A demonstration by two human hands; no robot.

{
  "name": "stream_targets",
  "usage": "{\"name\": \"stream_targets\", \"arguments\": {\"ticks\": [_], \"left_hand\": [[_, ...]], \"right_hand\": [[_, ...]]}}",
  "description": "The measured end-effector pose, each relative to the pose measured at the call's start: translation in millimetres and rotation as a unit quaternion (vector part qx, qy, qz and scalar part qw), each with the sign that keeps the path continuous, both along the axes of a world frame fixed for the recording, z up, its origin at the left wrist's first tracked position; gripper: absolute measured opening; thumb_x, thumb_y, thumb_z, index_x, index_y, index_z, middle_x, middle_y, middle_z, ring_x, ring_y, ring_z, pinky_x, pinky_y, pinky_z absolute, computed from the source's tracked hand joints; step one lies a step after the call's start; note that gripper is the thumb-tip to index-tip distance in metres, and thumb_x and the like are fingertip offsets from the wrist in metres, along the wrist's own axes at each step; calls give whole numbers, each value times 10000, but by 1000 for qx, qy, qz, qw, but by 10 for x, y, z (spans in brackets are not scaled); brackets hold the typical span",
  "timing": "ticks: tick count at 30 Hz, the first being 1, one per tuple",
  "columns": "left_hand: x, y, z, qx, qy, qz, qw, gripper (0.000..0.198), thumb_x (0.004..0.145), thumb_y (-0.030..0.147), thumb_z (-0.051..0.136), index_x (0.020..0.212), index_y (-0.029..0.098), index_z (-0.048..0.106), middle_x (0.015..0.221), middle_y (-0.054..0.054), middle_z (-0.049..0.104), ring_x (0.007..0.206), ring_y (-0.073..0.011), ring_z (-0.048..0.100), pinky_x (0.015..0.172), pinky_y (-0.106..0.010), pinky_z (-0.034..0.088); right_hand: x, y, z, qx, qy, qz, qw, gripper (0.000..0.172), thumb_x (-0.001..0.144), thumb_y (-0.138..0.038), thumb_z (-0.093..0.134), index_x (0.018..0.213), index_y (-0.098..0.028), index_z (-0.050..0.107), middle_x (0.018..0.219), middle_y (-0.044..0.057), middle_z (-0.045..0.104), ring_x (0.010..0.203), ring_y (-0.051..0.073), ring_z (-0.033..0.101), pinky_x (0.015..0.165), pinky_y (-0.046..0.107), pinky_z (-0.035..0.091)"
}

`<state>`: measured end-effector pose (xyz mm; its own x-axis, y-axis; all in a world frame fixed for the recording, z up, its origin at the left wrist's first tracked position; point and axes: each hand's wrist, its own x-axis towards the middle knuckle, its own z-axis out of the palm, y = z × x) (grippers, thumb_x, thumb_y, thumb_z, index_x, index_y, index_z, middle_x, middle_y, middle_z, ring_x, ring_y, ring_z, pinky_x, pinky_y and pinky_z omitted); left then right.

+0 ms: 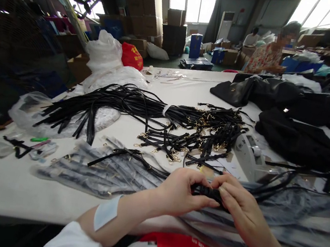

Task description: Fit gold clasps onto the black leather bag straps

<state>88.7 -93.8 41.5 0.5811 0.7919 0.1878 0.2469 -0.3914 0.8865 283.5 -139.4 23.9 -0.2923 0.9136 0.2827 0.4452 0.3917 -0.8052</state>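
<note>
My left hand [184, 188] is closed around a black strap [208, 193] near the table's front edge. Right beside it, my right hand [239, 199] pinches the same strap, its fingertips near my left fingers. Part of the strap is hidden by my fingers. Below my hands lie several straps in clear plastic sleeves [82, 164]. Past them is a large bundle of black straps [130, 103], bound with a white band [166, 109]. Gold clasps [173, 157] show at the straps' right ends.
A white tape dispenser [247, 152] stands right of the bundle. Black bags [301, 138] are heaped at the right. Clear plastic [106, 59] and a red bag [132, 56] lie at the back left. A person [267, 56] sits beyond the table.
</note>
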Motion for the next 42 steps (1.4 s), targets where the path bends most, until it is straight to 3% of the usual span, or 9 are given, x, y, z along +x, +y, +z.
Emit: {"name": "stream_targets", "arguments": {"ticks": [2,4,14,19,25,29,36,42], "left_hand": [[6,8,1,3,-9,-1,1000,238,709,354,819,784,149,722,562,58,531,502,-62,385,515,-191,325],[6,13,2,5,-16,-1,1000,231,703,335,826,790,146,724,571,56,549,502,-60,395,519,-189,333],[-7,30,-73,31,3,2,1000,212,702,315,824,779,161,701,627,42,601,549,-76,462,559,-197,357],[36,-34,-152,-22,-39,33,998,242,687,318,825,797,149,693,702,9,667,593,-97,533,576,-203,399],[6,-30,-116,-48,-59,23,997,230,704,319,812,831,152,717,771,-11,704,656,-116,582,631,-216,456],[-9,-11,-96,-47,-60,16,997,230,699,306,816,852,159,730,785,-11,711,662,-118,589,649,-222,468],[-13,-53,-114,-88,-79,26,993,202,681,265,820,822,144,739,726,-4,691,628,-109,568,613,-211,443],[-19,-31,-135,-81,-67,22,994,220,673,300,826,807,153,730,662,15,657,579,-99,532,578,-206,426]], "right_hand": [[9,5,21,-13,15,-2,1000,296,1025,-286,370,832,-216,583,991,44,587,924,183,547,825,292,415],[19,13,37,-19,13,3,1000,314,1025,-288,374,791,-208,568,1004,52,586,936,184,547,807,286,422],[-51,-7,61,-28,-9,32,999,324,1024,-273,370,750,-201,526,1100,71,575,1037,197,537,878,292,421],[-80,1,17,-14,16,0,1000,329,1024,-282,366,791,-202,583,1136,83,580,1061,205,547,891,291,434],[-87,-16,74,-22,18,8,1000,334,1025,-319,369,810,-201,595,1155,97,575,1062,220,546,901,306,448],[-86,-11,109,-39,20,18,999,338,1028,-342,354,838,-204,597,1150,97,574,1015,217,565,906,323,461],[-55,63,-18,-67,-6,53,996,347,1028,-341,361,791,-203,573,1231,89,545,1222,241,467,1047,371,365],[-88,60,-23,-58,-18,43,997,351,1025,-330,371,749,-202,547,1245,82,539,1239,239,464,1028,361,374]]}}
